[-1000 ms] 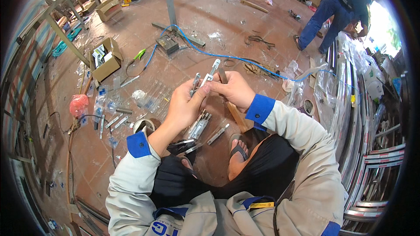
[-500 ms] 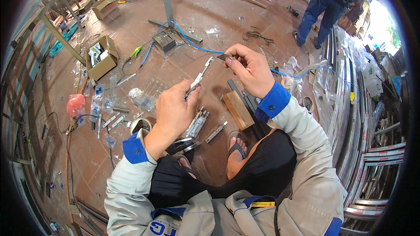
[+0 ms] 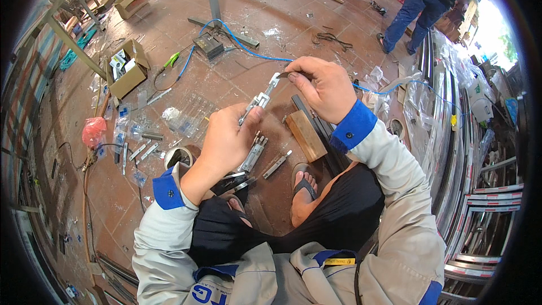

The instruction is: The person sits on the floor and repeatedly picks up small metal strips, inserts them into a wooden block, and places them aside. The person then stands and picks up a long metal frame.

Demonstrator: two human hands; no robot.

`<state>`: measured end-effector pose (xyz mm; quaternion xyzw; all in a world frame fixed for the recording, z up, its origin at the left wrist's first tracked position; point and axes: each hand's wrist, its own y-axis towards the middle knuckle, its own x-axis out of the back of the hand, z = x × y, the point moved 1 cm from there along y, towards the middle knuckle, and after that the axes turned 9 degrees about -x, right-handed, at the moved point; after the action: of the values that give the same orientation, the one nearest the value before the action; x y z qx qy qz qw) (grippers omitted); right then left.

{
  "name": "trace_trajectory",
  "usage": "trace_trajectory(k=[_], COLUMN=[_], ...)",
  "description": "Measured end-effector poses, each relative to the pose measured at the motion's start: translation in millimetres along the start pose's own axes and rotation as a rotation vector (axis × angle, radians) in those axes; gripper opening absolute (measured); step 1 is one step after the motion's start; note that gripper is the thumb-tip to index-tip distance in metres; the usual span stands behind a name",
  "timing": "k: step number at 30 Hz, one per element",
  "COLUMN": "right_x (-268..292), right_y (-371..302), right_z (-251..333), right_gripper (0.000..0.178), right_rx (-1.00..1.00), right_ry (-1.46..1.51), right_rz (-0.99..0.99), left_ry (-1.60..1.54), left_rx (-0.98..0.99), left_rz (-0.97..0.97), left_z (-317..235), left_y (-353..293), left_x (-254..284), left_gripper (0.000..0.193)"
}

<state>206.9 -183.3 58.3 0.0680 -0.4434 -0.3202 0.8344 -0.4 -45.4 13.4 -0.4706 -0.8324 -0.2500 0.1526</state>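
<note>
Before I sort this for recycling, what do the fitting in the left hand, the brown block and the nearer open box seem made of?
Fitting: probably metal, silvery and shiny, with bright highlights.
Block: likely wood, brown, smooth-looking, with grain-like streaks.
Box: likely cardboard, matte brown, with thin folded flaps.

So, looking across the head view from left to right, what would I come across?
Red bag → a tape roll → the person's left hand → the metal part it holds → the right hand → a co-worker in blue.
</note>
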Motion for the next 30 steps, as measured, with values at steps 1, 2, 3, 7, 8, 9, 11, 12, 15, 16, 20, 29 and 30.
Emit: trace_trajectory(k=[1, 2, 3, 7, 8, 9, 11, 12, 15, 16, 20, 29, 30], right_x=[-0.8, -2.1, -5.6, -17.1, -17.7, -16.6, -14.8, -14.3, -15.5, -17.2, -23.4, -38.1, -36.0], right_y=[-0.1, -0.2, -0.1, 0.2, 0.0, -0.1, 0.5, -0.3, -1.9, -2.1, -4.6, -16.7, -17.4], right_z=[-2.6, -5.6, -12.5, -19.6, -16.4, -12.8, -6.6, -6.1, -7.9, -9.9, -9.5, -7.8, -5.1], right_gripper=[0.015, 0.015, 0.014, 0.015, 0.016, 0.017, 0.018, 0.017, 0.015, 0.015, 0.015, 0.019, 0.018], right_rx=[-0.009, -0.018, -0.083, -0.367, -0.444, -0.446, -0.452, -0.466, -0.488, -0.484, -0.506, -0.444, -0.452], right_ry=[0.057, 0.113, 0.233, 0.661, 0.755, 0.766, 0.788, 0.813, 0.850, 0.836, 0.813, 0.889, 0.907], right_rz=[-0.039, -0.079, -0.041, 0.131, 0.181, 0.181, 0.183, 0.170, 0.148, 0.151, 0.113, 0.041, 0.052], left_ry=[-0.132, -0.264, -0.347, -0.533, -0.544, -0.535, -0.518, -0.479, -0.383, -0.364, -0.304, -0.079, -0.028], left_rx=[0.077, 0.154, 0.186, 0.271, 0.282, 0.269, 0.243, 0.232, 0.195, 0.180, 0.116, 0.014, -0.003], left_rz=[0.041, 0.081, 0.089, 0.106, 0.106, 0.095, 0.072, 0.062, 0.032, 0.024, -0.006, -0.053, -0.061], left_z=[2.2, 3.7, 2.3, -2.1, -1.6, 0.1, 5.3, 3.1, -2.6, -1.3, 1.4, 6.3, 4.1], left_y=[-0.1, -0.2, 0.4, -0.3, 0.0, -0.3, -1.0, -0.4, 1.1, 1.1, 1.8, -6.5, -6.1], left_x=[-1.1, -2.4, -4.0, -7.9, -8.1, -8.9, -11.2, -10.9, -8.5, -8.4, -11.0, -23.4, -23.2], left_gripper=[0.038, 0.042, 0.045, 0.053, 0.054, 0.054, 0.053, 0.053, 0.053, 0.053, 0.051, 0.047, 0.046])
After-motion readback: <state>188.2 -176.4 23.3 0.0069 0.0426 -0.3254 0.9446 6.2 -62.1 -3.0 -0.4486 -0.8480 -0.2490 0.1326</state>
